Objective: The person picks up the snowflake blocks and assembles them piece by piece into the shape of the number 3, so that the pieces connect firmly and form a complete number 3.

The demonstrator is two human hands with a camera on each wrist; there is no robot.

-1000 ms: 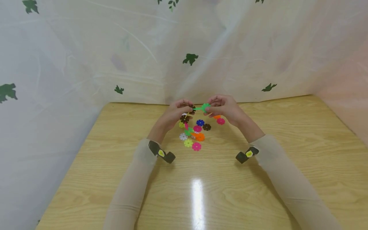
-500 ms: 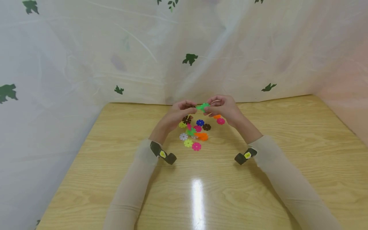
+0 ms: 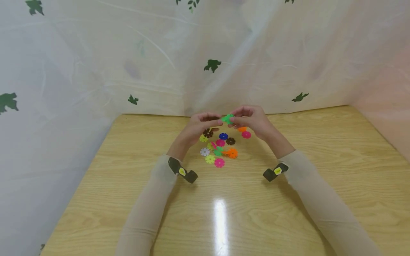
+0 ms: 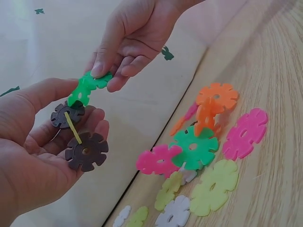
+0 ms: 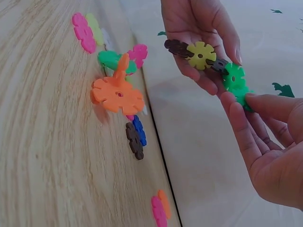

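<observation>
Between my hands, above the far part of the table, is a joined chain of notched plastic building discs. My left hand (image 3: 193, 129) holds its brown end, where a yellow disc (image 5: 201, 55) links two brown discs (image 4: 86, 151). My right hand (image 3: 256, 121) pinches the outer green disc (image 5: 242, 97) between thumb and fingers. That disc meets another green disc (image 5: 234, 75), which touches the inner brown one near my left thumb. Whether their slots are fully pushed together I cannot tell. Nearby is a linked cluster with a green disc (image 4: 194, 147) and orange discs (image 4: 217, 98).
Loose discs lie on the wooden table (image 3: 243, 206) below the hands: pink (image 3: 219, 163), light yellow (image 3: 210, 159), white (image 3: 205, 152), blue (image 3: 223, 136) and brown (image 3: 230, 141). An orange and a pink disc (image 3: 246, 134) lie under the right hand. A leaf-patterned curtain (image 3: 153, 64) borders the table's far edge.
The left hand has moved slightly right, bringing the brown end up to the green discs, and its fingers now cover more of it. The orange, green and pink cluster has shifted right.
</observation>
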